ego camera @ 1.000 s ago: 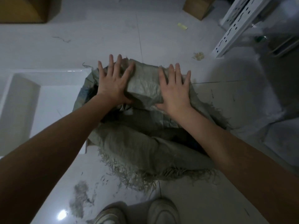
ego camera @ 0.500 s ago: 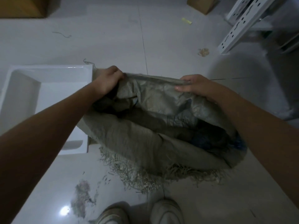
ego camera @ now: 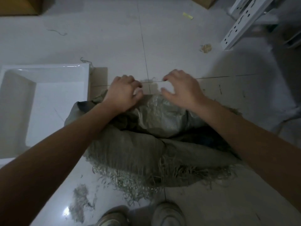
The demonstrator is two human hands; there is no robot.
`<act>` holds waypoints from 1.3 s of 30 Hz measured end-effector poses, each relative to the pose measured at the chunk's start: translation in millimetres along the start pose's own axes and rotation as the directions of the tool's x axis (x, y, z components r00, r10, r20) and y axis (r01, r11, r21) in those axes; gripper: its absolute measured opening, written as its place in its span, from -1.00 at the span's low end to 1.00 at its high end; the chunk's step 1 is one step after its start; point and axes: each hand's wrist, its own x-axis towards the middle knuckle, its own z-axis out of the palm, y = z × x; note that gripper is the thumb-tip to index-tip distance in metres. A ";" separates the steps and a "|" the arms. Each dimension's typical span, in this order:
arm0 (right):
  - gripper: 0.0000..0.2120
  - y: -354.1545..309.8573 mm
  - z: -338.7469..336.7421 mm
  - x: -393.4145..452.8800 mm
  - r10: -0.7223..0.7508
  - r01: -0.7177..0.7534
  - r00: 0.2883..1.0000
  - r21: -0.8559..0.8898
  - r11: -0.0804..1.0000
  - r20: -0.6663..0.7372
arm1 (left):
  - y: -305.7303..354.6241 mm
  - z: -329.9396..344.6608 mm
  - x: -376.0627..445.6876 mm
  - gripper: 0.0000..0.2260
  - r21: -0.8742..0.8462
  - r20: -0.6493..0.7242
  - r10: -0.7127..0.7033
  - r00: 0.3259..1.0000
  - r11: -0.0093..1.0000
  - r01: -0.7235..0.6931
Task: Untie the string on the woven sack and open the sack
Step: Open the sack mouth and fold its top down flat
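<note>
The grey-green woven sack point(ego camera: 146, 149) lies on the tiled floor in front of my feet, its frayed edge toward me. Its mouth gapes, with a dark inside showing between the near flap and the shinier far flap point(ego camera: 162, 115). My left hand point(ego camera: 123, 93) is curled over the far rim of the sack at its left, fingers closed on the fabric. My right hand point(ego camera: 182, 90) hovers at the far rim on the right, fingers bent and spread, thumb touching the edge, floor visible between thumb and fingers. I cannot make out any string.
A white plastic tub point(ego camera: 45, 69) sits to the left on flat cardboard point(ego camera: 99, 75). A white perforated metal rail point(ego camera: 239, 25) leans at top right. Brown boxes point(ego camera: 19, 5) stand at the far edge. Loose fibres point(ego camera: 79, 201) and my shoes point(ego camera: 167, 216) are near me.
Both hands went from flat on the sack, to gripping its far rim, to pushing that rim away from me. The right hand has loosened its grip. The view shifted slightly.
</note>
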 end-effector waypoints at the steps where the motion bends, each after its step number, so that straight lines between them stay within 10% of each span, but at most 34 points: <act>1: -0.39 -12.3 -3.6 -7.4 -0.104 0.098 0.988 0.056 0.994 0.116 | 7.6 -3.1 -6.4 -0.29 0.001 0.026 0.121 0.992 0.993 -0.121; 4: 0.01 -25.4 4.6 -38.9 -0.143 0.282 0.794 -0.150 0.948 0.590 | 24.1 6.2 -26.9 0.01 0.225 0.391 0.202 0.898 0.925 -0.307; 6: 0.12 -15.7 20.5 -53.5 -0.028 0.287 0.754 -0.290 0.913 0.657 | 25.2 19.1 -33.8 0.02 0.299 0.448 0.151 0.881 0.904 -0.307; 16: -0.52 -4.3 50.1 -43.3 0.090 0.125 0.894 -0.438 0.890 0.438 | 21.4 37.4 -26.8 -0.67 0.169 0.134 -0.030 0.991 0.986 0.007; 22: -0.89 10.7 26.4 -26.2 -0.105 0.122 0.992 -0.302 0.945 0.071 | 2.3 16.0 -16.7 -0.63 0.132 -0.094 -0.075 0.993 0.988 0.087; 31: -0.64 42.0 4.5 -11.5 -0.049 0.042 0.998 -0.178 0.983 -0.035 | -9.3 -19.6 5.6 -0.64 0.296 -0.148 0.129 0.981 0.952 -0.080; 39: -0.67 12.9 -20.4 11.7 -0.162 0.127 0.956 -0.152 0.980 -0.244 | 9.9 -22.5 21.5 -0.64 0.181 -0.166 -0.143 0.976 0.968 0.173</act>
